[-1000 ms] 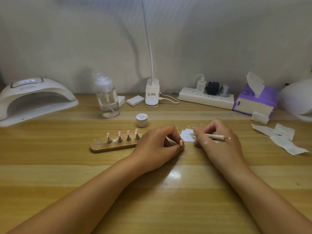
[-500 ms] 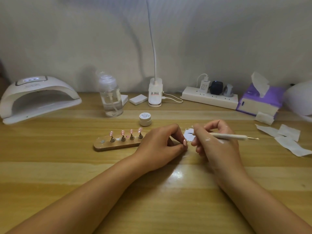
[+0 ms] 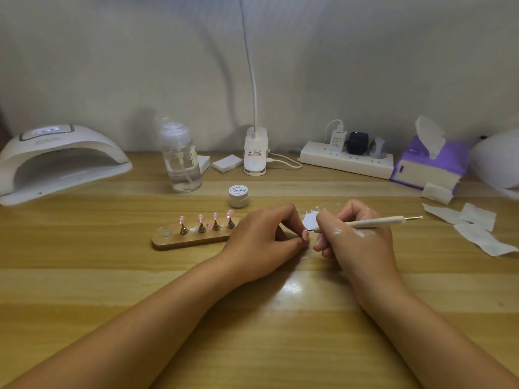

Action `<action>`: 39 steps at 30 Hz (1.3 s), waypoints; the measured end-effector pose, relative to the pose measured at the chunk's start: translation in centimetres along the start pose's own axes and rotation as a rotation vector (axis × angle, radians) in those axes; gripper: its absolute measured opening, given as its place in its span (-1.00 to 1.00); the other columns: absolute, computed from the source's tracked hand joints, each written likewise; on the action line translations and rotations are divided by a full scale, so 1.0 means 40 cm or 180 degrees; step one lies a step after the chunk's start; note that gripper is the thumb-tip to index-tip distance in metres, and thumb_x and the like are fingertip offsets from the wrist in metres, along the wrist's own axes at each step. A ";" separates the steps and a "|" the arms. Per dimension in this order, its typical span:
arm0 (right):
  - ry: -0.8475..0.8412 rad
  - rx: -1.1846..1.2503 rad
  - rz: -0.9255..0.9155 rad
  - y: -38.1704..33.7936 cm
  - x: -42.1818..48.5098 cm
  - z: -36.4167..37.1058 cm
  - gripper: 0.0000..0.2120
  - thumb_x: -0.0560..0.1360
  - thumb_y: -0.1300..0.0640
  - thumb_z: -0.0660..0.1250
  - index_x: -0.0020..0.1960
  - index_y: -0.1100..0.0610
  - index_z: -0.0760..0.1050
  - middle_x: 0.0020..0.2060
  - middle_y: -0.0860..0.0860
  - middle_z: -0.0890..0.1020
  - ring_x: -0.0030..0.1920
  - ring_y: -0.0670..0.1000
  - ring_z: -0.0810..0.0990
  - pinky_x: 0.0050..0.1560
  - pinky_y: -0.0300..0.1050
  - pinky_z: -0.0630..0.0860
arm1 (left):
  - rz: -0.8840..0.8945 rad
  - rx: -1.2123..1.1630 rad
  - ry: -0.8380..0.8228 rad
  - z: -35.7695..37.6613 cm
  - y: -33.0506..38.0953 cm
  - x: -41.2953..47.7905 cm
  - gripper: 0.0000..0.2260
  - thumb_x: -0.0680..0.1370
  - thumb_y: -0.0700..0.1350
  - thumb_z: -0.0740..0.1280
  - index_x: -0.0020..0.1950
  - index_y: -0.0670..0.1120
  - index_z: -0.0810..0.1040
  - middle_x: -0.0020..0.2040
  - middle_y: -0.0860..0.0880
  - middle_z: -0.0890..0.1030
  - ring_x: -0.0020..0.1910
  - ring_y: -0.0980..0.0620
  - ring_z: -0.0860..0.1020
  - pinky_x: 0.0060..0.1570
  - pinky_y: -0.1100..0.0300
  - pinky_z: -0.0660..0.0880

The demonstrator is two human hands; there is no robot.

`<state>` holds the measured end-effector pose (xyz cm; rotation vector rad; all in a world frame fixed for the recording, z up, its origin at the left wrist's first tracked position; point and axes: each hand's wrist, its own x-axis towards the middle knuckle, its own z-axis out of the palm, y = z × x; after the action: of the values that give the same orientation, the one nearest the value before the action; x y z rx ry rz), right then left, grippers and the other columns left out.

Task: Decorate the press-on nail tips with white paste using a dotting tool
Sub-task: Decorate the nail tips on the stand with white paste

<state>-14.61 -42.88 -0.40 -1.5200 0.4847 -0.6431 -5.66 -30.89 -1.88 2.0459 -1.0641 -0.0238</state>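
The left hand [image 3: 264,237] curls over the nail tip [image 3: 305,234] it pinches, so only a bit of pink shows. The working end of the dotting tool [image 3: 376,221] is too small to see well, and the right hand [image 3: 356,237] hides part of the white paste [image 3: 310,219]. The lamp neck [image 3: 251,66] runs off the top edge.

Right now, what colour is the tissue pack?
Tissue pack: purple with white, head view.
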 end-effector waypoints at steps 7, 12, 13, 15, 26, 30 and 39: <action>0.0004 -0.0146 -0.0001 0.008 0.005 -0.003 -0.82 0.43 0.25 0.37 -0.26 0.18 0.38 -0.55 0.10 0.60 -0.57 -0.12 0.49 -0.53 -0.35 0.38 | 0.0010 -0.0020 -0.0016 0.000 -0.001 -0.001 -0.76 0.49 -0.12 0.44 -0.24 0.16 0.46 -0.30 0.36 0.55 -0.34 0.22 0.55 -0.37 0.34 0.29; 0.0034 -0.0138 -0.0026 0.009 0.006 -0.003 -0.80 0.42 0.26 0.37 -0.29 0.18 0.37 -0.55 0.11 0.60 -0.57 -0.11 0.48 -0.52 -0.34 0.39 | 0.0025 0.0008 -0.0005 0.000 0.000 0.000 -0.74 0.49 -0.12 0.45 -0.25 0.17 0.45 -0.31 0.37 0.55 -0.36 0.24 0.53 -0.38 0.34 0.28; 0.0020 -0.0152 -0.0029 0.009 0.006 -0.003 -0.80 0.42 0.26 0.37 -0.29 0.17 0.37 -0.55 0.11 0.60 -0.57 -0.11 0.48 -0.52 -0.34 0.38 | 0.0026 0.0012 -0.0002 0.000 0.000 0.000 -0.74 0.49 -0.12 0.45 -0.25 0.17 0.45 -0.31 0.37 0.55 -0.36 0.23 0.52 -0.37 0.31 0.29; -0.0011 -0.0173 -0.0027 0.009 0.006 -0.001 -0.81 0.43 0.25 0.37 -0.27 0.18 0.37 -0.55 0.10 0.60 -0.58 -0.12 0.47 -0.54 -0.35 0.36 | 0.0010 0.0002 0.0003 0.001 -0.001 0.000 -0.75 0.49 -0.12 0.44 -0.25 0.17 0.45 -0.32 0.36 0.55 -0.37 0.24 0.51 -0.35 0.26 0.29; -0.0009 -0.0188 -0.0053 0.011 0.007 -0.001 -0.80 0.44 0.24 0.37 -0.28 0.17 0.36 -0.56 0.09 0.59 -0.58 -0.12 0.47 -0.53 -0.36 0.35 | 0.0047 0.0013 0.0019 0.003 -0.005 0.002 -0.75 0.49 -0.10 0.45 -0.25 0.19 0.45 -0.29 0.34 0.55 -0.38 0.25 0.51 -0.38 0.36 0.27; 0.0042 -0.0137 -0.0032 0.011 0.010 0.000 -0.79 0.42 0.25 0.37 -0.29 0.16 0.35 -0.56 0.10 0.59 -0.59 -0.11 0.46 -0.54 -0.35 0.35 | 0.0027 -0.0020 0.0023 0.004 -0.005 0.002 -0.75 0.49 -0.10 0.45 -0.25 0.17 0.46 -0.28 0.33 0.55 -0.38 0.25 0.51 -0.36 0.32 0.28; 0.0021 -0.0199 -0.0054 0.017 0.011 -0.003 -0.80 0.41 0.24 0.36 -0.29 0.15 0.35 -0.56 0.09 0.59 -0.59 -0.11 0.45 -0.54 -0.34 0.34 | 0.0015 -0.0008 -0.0004 0.002 -0.003 0.001 -0.74 0.49 -0.12 0.45 -0.25 0.17 0.45 -0.32 0.35 0.55 -0.39 0.26 0.51 -0.38 0.36 0.26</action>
<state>-14.29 -43.28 -1.02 -1.5830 0.5014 -0.6517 -5.56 -30.94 -2.00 2.0413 -1.0693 -0.0239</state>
